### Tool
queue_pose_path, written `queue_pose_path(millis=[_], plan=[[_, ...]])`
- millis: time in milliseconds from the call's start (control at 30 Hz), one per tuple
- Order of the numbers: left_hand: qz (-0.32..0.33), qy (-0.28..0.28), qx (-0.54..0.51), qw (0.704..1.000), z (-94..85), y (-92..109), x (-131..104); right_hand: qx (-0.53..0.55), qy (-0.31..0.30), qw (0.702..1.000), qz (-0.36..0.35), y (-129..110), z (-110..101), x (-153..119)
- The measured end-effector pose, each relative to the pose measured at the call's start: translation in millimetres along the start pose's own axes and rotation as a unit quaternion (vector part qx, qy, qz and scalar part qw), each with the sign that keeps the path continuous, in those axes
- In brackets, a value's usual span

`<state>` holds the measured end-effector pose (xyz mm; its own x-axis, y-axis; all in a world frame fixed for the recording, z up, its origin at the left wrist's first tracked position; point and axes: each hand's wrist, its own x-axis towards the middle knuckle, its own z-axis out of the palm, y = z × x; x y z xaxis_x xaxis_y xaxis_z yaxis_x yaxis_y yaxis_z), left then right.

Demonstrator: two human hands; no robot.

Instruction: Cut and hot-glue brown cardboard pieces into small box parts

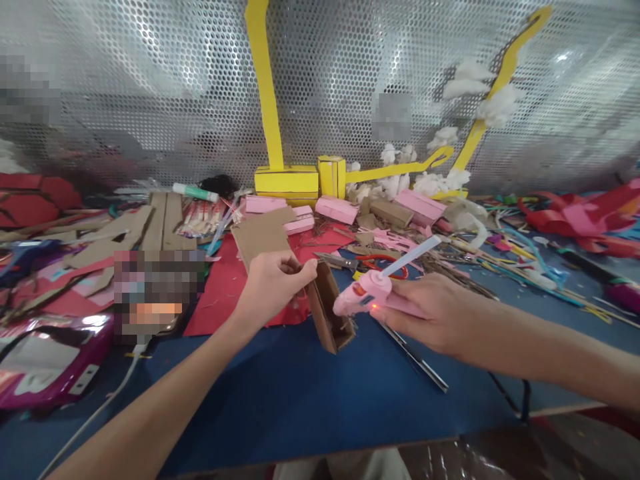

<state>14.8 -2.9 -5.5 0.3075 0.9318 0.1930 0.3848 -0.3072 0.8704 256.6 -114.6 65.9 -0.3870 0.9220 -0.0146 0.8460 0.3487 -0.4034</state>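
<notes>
In the head view my left hand [275, 287] pinches the upper end of a small open cardboard box [324, 320], which is long, narrow and tilted. My right hand [430, 313] grips a pink hot glue gun [367, 293] with its red light lit and a clear glue stick rising from its back. The gun's nozzle points left, right beside the box's open side. Behind the box lie orange-handled scissors [375, 265], partly hidden by the glue gun. Under my right hand a thin metallic tool [423, 363] rests on the blue table [280, 400].
Red paper [215, 303] and a loose cardboard piece [265, 233] lie behind my left hand. Yellow boxes [286, 180] with tall strips and several pink boxes [336, 209] stand at the back by a perforated metallic wall. A phone with a white cable [120, 380] sits at left.
</notes>
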Motion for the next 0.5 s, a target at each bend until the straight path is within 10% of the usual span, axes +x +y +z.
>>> queue_pose_path(millis=[500], plan=[[-0.038, -0.032, -0.03, 0.998, -1.0, -4, 3, -0.059, 0.114, 0.991, 0.045, 13, 9, 10]])
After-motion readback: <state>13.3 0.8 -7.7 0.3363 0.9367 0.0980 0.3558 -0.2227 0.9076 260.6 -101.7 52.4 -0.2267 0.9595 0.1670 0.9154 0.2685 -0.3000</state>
